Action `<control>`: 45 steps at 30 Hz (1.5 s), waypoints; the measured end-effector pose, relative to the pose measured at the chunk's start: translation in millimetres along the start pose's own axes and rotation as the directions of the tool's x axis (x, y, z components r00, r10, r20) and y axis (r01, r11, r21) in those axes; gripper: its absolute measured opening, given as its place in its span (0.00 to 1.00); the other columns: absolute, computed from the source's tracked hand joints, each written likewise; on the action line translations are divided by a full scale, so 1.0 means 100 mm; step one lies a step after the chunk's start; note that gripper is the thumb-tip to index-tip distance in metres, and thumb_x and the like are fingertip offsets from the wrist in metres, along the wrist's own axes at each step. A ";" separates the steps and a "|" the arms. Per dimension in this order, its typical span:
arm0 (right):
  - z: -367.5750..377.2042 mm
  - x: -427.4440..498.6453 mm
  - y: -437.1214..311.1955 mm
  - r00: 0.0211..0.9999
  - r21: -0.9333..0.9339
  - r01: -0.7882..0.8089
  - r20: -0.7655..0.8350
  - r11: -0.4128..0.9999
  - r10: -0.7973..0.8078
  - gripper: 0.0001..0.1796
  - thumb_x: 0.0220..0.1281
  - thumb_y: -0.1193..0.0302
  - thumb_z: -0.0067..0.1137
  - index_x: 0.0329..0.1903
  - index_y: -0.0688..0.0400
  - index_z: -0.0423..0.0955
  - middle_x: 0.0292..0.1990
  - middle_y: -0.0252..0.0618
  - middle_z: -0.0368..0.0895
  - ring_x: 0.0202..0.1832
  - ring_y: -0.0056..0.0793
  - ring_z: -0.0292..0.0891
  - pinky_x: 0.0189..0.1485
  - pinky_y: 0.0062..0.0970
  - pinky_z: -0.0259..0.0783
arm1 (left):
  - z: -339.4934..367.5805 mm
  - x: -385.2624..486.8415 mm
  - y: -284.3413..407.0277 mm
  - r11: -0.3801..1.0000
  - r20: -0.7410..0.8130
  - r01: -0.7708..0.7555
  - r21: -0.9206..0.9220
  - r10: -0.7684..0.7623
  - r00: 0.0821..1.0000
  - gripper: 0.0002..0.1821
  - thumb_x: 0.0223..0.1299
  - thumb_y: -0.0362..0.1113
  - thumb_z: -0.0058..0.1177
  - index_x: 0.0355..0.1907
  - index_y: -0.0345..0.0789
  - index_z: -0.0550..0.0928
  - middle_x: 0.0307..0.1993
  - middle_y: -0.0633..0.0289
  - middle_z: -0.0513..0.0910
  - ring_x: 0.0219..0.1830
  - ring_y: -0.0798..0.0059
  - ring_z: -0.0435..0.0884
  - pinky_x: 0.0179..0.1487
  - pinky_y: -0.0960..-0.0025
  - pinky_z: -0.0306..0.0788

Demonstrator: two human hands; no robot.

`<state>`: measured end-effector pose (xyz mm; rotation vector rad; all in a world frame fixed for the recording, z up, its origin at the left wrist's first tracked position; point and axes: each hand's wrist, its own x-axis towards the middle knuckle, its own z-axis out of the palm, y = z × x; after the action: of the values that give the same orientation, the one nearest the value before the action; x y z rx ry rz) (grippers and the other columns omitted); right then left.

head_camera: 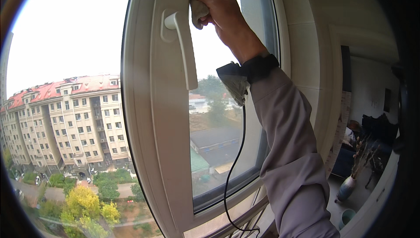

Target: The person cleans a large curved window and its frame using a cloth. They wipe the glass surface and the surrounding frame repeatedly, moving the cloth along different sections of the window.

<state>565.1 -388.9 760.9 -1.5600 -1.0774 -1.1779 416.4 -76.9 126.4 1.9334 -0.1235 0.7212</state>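
Note:
My right hand (226, 13) is raised at the top of the view and grips a folded grey cloth (199, 3). The cloth is at the inner edge of the white window frame (170, 113), beside the glass pane (213, 57). Just left of and below the cloth, a white window handle (183, 49) points downward. Around my right wrist is a black strap (261, 67) with a plastic-wrapped device (234, 82). My left hand is out of view.
A black cable (229, 172) hangs from the wrist device, passing metal rails (246, 216) below the window. Through glass at left stands an apartment block (75, 119), far below eye level. At right, a vase (346, 188) of dried stems and a bucket (347, 217) are on the floor.

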 end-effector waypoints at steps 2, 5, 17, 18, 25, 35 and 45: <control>-0.15 -0.12 0.01 0.997 0.004 0.000 0.075 1.000 -0.001 0.16 0.69 0.63 0.59 0.48 0.63 0.78 0.34 0.37 0.82 0.27 0.22 0.76 0.28 0.24 0.71 | -0.02 0.00 0.00 1.000 0.027 0.015 -0.011 -0.014 1.000 0.05 0.66 0.29 0.58 0.42 0.31 0.84 0.32 0.61 0.80 0.30 0.76 0.78 0.37 0.71 0.75; -0.53 -0.26 0.07 0.993 -0.065 0.080 -0.084 0.995 -0.086 0.16 0.68 0.63 0.61 0.47 0.63 0.78 0.32 0.37 0.82 0.27 0.21 0.75 0.27 0.23 0.71 | -0.05 -0.01 -0.04 0.998 0.032 0.057 -0.008 -0.057 0.998 0.06 0.66 0.29 0.58 0.43 0.31 0.84 0.33 0.61 0.80 0.31 0.76 0.78 0.37 0.71 0.75; -2.80 -0.71 1.05 0.947 -0.981 -0.193 -0.179 -0.029 -0.266 0.19 0.69 0.57 0.59 0.51 0.58 0.79 0.49 0.50 0.83 0.52 0.46 0.81 0.50 0.42 0.78 | -0.02 -0.02 -0.29 0.993 -0.136 0.109 -0.033 -0.113 0.984 0.05 0.68 0.27 0.57 0.44 0.30 0.82 0.25 0.64 0.80 0.24 0.82 0.75 0.29 0.76 0.72; -2.84 -0.78 1.21 0.966 -0.968 -0.223 -0.204 -0.112 -0.158 0.19 0.69 0.57 0.58 0.51 0.59 0.79 0.51 0.49 0.83 0.53 0.45 0.81 0.51 0.41 0.78 | -0.01 -0.02 -0.26 0.987 -0.153 0.146 -0.068 -0.155 0.976 0.06 0.67 0.28 0.58 0.43 0.30 0.83 0.25 0.63 0.80 0.24 0.81 0.75 0.30 0.74 0.73; -2.19 -0.75 1.20 0.957 -0.634 -0.116 -0.278 0.764 -0.086 0.11 0.70 0.70 0.53 0.32 0.62 0.74 0.23 0.37 0.73 0.23 0.27 0.71 0.22 0.29 0.67 | -0.03 0.01 -0.05 0.992 -0.196 0.031 0.125 -0.006 0.981 0.07 0.66 0.31 0.59 0.43 0.31 0.85 0.26 0.62 0.81 0.24 0.79 0.75 0.31 0.71 0.73; 0.02 -0.67 0.06 0.951 0.186 -0.107 0.307 0.977 0.045 0.18 0.72 0.66 0.55 0.54 0.68 0.72 0.33 0.40 0.80 0.29 0.23 0.81 0.25 0.26 0.78 | -0.05 -0.02 -0.23 0.998 -0.135 0.070 0.007 -0.068 0.989 0.07 0.66 0.29 0.59 0.44 0.30 0.84 0.29 0.63 0.82 0.28 0.80 0.77 0.34 0.74 0.75; -1.26 -0.96 0.15 0.943 -0.079 0.062 -0.322 0.995 -0.084 0.15 0.68 0.67 0.57 0.49 0.66 0.76 0.29 0.39 0.82 0.24 0.20 0.78 0.20 0.20 0.70 | -0.06 0.03 -0.20 0.999 -0.090 0.046 0.022 -0.044 0.995 0.07 0.67 0.27 0.57 0.45 0.29 0.83 0.28 0.62 0.81 0.26 0.80 0.76 0.31 0.74 0.73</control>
<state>535.8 -526.2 686.1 -1.3239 -0.8893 -1.4770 424.2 -61.7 114.5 1.9176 -0.0157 0.7811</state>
